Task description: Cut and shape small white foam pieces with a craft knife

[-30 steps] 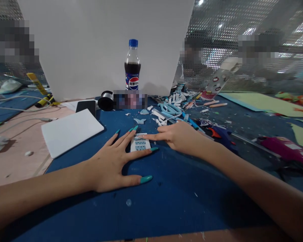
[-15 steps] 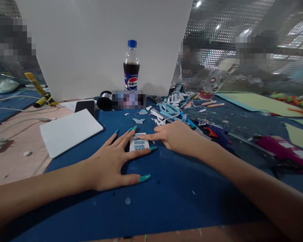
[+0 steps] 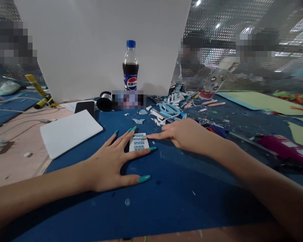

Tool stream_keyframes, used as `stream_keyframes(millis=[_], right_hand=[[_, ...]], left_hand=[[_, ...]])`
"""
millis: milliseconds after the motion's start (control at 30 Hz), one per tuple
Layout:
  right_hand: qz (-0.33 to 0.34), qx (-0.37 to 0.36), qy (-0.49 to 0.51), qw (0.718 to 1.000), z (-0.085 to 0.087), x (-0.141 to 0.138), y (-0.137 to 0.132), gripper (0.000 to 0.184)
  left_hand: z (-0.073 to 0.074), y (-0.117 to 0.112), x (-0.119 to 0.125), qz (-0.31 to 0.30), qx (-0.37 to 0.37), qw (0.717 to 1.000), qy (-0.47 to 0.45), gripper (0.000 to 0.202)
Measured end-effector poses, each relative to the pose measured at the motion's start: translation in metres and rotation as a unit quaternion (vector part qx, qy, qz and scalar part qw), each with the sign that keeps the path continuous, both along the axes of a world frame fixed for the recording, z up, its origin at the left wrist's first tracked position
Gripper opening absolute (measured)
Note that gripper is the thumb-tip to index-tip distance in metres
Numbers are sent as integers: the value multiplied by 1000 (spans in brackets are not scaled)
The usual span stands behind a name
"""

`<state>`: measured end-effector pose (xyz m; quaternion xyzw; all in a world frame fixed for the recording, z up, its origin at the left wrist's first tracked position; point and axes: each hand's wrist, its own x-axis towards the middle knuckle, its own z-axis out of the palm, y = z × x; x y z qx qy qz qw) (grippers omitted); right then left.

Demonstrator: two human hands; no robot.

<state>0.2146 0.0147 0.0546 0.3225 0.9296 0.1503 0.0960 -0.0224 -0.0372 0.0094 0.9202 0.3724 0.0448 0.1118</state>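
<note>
A small white card point(image 3: 140, 145) with rows of blue, dark-dotted strips lies on the blue mat point(image 3: 151, 205). My left hand point(image 3: 109, 161), with long teal nails, rests flat with its fingers spread; forefinger and neighbouring fingers lie along the card's left and near edges. From the right, my right hand point(image 3: 183, 134) points with its index finger stretched out, its tip at the card's right edge beside the upper strips. The other fingers of that hand are curled, and I see nothing held in it. A pale blue tail-shaped piece point(image 3: 138, 121) lies just beyond the card.
Behind stand a cola bottle point(image 3: 130, 69) and a white board point(image 3: 91, 40). A black spool point(image 3: 104, 101) and a white sheet point(image 3: 72, 133) lie left. Light-blue tubing point(image 3: 168, 109) and scraps point(image 3: 178, 97) spread at the back right, near a tilted clear cup point(image 3: 215, 79) and a magenta tool point(image 3: 284, 149).
My right index finger has slid rightward from over the card's upper strips to its right edge, uncovering them. My left hand has stayed in place.
</note>
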Motion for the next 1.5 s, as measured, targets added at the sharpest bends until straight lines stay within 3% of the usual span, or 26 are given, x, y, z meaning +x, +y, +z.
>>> stream_keyframes(millis=[267, 500, 833, 1033, 1500], right_hand=[[-29, -75, 24, 996, 3, 3, 3, 64], [-9, -90, 155, 984, 15, 18, 7, 60], [34, -62, 106, 992, -8, 1, 5, 58], [7, -55, 50, 997, -12, -1, 6, 63], [38, -59, 72, 995, -18, -2, 5, 59]], left_hand=[[0, 0, 0, 1, -5, 1000, 14, 64], [2, 0, 2, 5, -11, 1000, 13, 64], [-4, 0, -3, -5, 4, 1000, -4, 63], [-1, 0, -2, -4, -8, 1000, -5, 62], [-1, 0, -2, -4, -6, 1000, -2, 62]])
